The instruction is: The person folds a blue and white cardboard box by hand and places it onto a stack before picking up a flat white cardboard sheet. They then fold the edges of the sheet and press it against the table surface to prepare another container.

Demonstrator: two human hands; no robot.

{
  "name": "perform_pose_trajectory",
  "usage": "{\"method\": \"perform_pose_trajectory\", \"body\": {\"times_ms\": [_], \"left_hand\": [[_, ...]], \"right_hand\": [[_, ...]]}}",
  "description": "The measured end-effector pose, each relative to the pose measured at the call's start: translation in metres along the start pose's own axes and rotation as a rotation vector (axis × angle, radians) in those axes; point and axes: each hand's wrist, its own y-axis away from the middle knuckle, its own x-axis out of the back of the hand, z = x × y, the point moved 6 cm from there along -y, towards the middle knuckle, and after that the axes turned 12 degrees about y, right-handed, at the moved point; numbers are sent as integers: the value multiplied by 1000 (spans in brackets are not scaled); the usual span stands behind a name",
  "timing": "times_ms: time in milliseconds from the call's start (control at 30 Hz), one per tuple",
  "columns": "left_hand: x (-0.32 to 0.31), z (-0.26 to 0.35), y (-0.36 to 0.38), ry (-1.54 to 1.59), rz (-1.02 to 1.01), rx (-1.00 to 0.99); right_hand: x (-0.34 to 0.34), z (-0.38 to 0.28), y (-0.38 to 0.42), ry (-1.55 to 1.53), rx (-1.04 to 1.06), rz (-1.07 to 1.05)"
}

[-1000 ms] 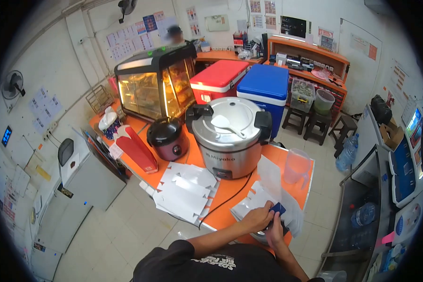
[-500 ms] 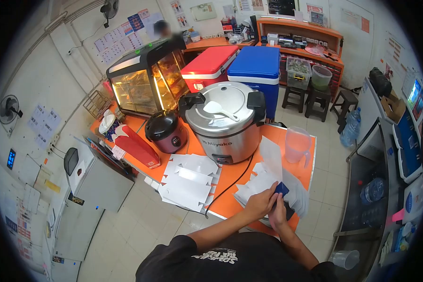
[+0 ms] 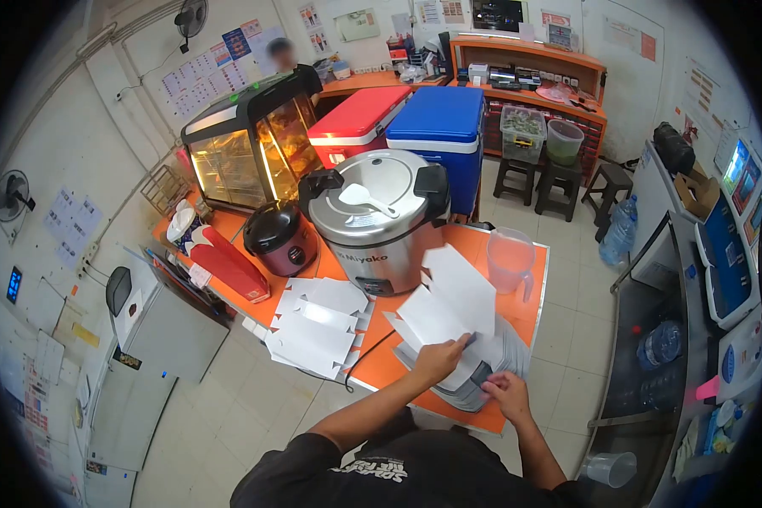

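Note:
My left hand (image 3: 439, 359) is closed on the lower edge of a white cardboard sheet (image 3: 449, 298), which stands raised with fold flaps. My right hand (image 3: 507, 394) has its fingers bent together beside a small dark piece (image 3: 482, 373) on the stack of flat white cardboard (image 3: 508, 351); whether it grips the piece is too small to tell. Another pile of white cut sheets (image 3: 313, 326) lies on the orange table (image 3: 387, 360), left of the stack. Behind the sheets is a large steel rice cooker (image 3: 372, 241) with a white paddle (image 3: 366, 199) on its lid.
A clear plastic jug (image 3: 510, 258) stands at the table's right edge. A small dark rice cooker (image 3: 281, 237), a red box (image 3: 229, 264) and a lit display cabinet (image 3: 229, 161) are at left. Red (image 3: 356, 114) and blue (image 3: 436, 118) coolers stand behind. A person (image 3: 292, 63) is at the back.
My hands have moved apart. The white sheet has been lifted and tilted by my left hand. The view has shifted, and the person at the back shows more.

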Motion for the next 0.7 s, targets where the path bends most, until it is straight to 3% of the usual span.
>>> {"method": "perform_pose_trajectory", "body": {"times_ms": [33, 100, 233, 300, 433, 500, 567, 700], "left_hand": [[-17, -5, 6, 15, -91, 24], [-46, -14, 18, 48, -94, -2], [-51, -14, 11, 83, -127, 17], [-47, -14, 12, 48, -153, 28], [-56, -8, 26, 82, -255, 32], [-74, -11, 27, 161, -253, 18], [-88, -17, 28, 235, -241, 16], [-103, -24, 34, 376, -260, 23]], "right_hand": [[2, 7, 7, 1, -4, -5], [12, 20, 17, 287, -71, 39], [10, 13, 25, 351, -49, 2], [0, -50, 26, 441, 178, -5], [-32, -247, 72, 543, 1176, 147], [-45, -325, 113, 449, 1566, 154], [-48, -376, 137, 446, 1770, 287], [-49, -411, 176, 255, 1953, 192]]}}
